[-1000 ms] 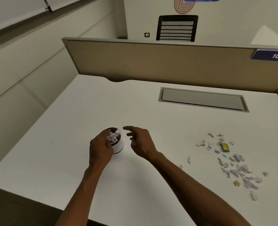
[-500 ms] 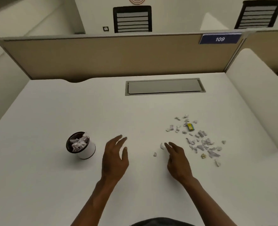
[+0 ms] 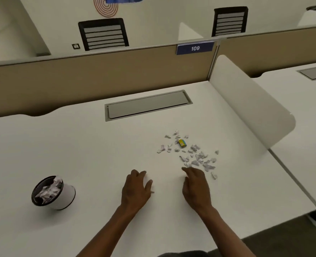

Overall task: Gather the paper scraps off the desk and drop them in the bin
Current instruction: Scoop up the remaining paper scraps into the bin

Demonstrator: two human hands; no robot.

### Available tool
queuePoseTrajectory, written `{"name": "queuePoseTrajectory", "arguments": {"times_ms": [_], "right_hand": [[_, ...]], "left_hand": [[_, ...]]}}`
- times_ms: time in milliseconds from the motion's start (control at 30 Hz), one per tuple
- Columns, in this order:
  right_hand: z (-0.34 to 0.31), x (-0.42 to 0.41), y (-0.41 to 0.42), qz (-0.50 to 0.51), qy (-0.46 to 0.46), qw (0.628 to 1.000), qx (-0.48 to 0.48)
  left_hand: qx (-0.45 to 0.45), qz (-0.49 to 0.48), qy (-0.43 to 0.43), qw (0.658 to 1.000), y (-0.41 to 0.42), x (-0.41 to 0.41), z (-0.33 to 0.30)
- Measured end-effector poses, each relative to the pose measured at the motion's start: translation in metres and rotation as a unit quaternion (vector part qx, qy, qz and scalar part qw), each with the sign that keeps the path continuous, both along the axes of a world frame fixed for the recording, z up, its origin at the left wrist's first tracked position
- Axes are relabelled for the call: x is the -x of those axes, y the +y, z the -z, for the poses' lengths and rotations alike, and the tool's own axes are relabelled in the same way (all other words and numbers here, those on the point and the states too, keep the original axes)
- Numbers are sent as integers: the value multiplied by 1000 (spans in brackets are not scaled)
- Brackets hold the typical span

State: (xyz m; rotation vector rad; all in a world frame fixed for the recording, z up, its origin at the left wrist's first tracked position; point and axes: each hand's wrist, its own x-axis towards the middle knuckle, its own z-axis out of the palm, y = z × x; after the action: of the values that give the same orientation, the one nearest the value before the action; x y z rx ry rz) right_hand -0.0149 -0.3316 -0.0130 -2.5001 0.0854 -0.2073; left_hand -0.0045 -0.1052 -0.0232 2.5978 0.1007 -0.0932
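I see the white table (image 3: 79,149) filling most of the frame, with a tan partition (image 3: 97,71) across the top and a grey hatch (image 3: 148,105) set in the table just above centre. At lower left stands the bin (image 3: 53,192), stuffed with crumpled paper. My left hand (image 3: 136,190) lies flat at lower centre, fingers relaxed, holding nothing; one small scrap (image 3: 152,191) sits just beside it. My right hand (image 3: 196,188), fingers loose, reaches to the near edge of the scraps (image 3: 194,154), right of centre. Among them lies a yellow bit (image 3: 182,142).
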Motion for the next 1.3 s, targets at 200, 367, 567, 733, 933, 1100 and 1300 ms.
{"name": "queuePoseTrajectory", "arguments": {"times_ms": [200, 367, 567, 733, 933, 1100, 1300], "right_hand": [[1, -23, -56, 71, 100, 983, 134], [12, -12, -38, 0, 119, 983, 143], [10, -15, -15, -9, 68, 997, 47], [7, -44, -17, -46, 105, 987, 110], [13, -24, 0, -160, 88, 974, 134], [0, -11, 4, -135, 52, 989, 31], [-15, -32, -11, -74, 19, 997, 6]], "left_hand": [[72, 23, 14, 997, -27, 23, 13], [138, 95, -9, 986, -39, 10, 5], [149, 79, -57, 984, -29, -13, 2], [123, 105, -84, 983, -19, -45, -3], [58, 140, -51, 987, -23, -87, -10], [2, 209, -1, 978, -40, -116, -10], [-97, 302, 21, 948, -57, -116, 4]]}}
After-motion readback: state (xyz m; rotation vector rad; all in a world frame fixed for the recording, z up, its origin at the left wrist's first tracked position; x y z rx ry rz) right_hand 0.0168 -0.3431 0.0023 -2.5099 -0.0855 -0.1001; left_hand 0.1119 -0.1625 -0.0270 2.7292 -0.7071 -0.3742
